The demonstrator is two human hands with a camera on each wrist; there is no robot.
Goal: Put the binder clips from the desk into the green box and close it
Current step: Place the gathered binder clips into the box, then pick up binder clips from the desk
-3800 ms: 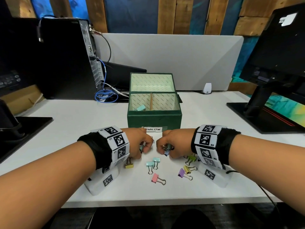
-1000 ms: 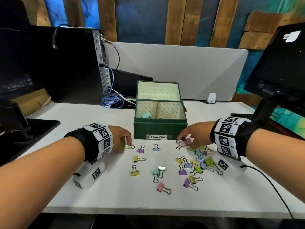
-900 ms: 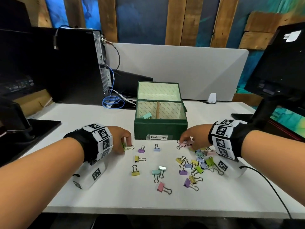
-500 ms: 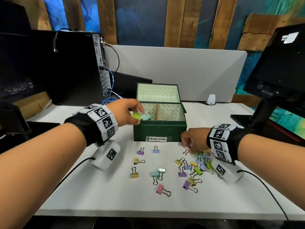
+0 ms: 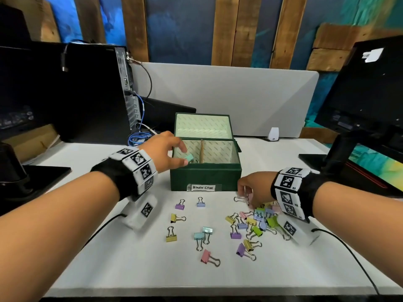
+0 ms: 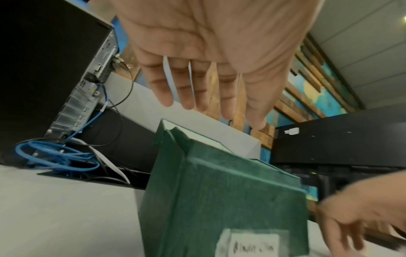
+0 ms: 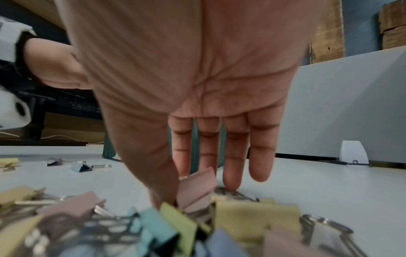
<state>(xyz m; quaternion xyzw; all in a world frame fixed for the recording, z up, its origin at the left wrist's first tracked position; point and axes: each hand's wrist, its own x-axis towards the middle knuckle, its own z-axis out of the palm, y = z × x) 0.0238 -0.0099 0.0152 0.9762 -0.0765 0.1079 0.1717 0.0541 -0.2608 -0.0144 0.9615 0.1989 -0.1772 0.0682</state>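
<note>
The green box point(image 5: 205, 177) stands open mid-desk, lid point(image 5: 202, 125) tilted back, a label on its front. My left hand point(image 5: 182, 155) hovers over its left compartment with fingers spread and nothing in them; in the left wrist view the fingers point(image 6: 197, 90) reach above the box point(image 6: 219, 200). A teal clip point(image 5: 189, 158) lies inside below them. My right hand point(image 5: 245, 192) is low on the desk at the box's front right corner, thumb and fingers pinching a pink binder clip point(image 7: 195, 186). Several coloured clips point(image 5: 257, 221) are piled beside it; others point(image 5: 180, 206) lie scattered in front.
A black computer tower point(image 5: 87, 94) with a blue cable coil point(image 5: 137, 136) stands back left. A monitor point(image 5: 366, 94) and its base sit at the right, a grey divider panel point(image 5: 239, 99) behind the box, a black stand point(image 5: 21, 177) at the left edge.
My left hand carried a green clip from the desk up over the box's left compartment and has opened. My right hand has stayed by the pile, still pinching the pink clip.
</note>
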